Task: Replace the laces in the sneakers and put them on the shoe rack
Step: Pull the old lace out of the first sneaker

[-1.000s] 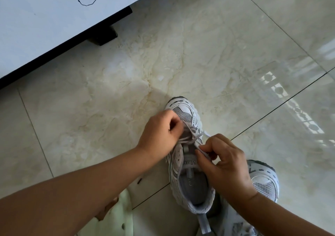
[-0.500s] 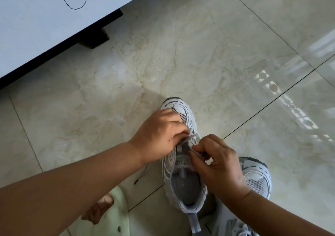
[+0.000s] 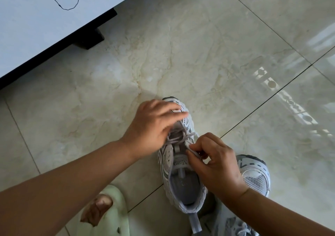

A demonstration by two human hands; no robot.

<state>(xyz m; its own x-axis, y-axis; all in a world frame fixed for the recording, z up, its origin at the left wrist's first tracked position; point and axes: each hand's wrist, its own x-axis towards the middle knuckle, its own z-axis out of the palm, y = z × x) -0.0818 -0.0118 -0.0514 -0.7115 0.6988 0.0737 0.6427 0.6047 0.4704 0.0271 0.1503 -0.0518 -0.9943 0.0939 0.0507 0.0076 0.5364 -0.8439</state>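
On the tiled floor the sneaker points away; right hand pinches its lace, left hand loose.

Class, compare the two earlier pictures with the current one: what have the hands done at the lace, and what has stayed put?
The left hand has uncurled and let go of the lace, its fingers now spread above the toe. The right hand keeps its grip on the lace end. Both sneakers stay on the floor.

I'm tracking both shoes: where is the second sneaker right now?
In the head view the second sneaker stands on the tiled floor at lower right, beside the sneaker being laced, partly hidden behind the right hand.
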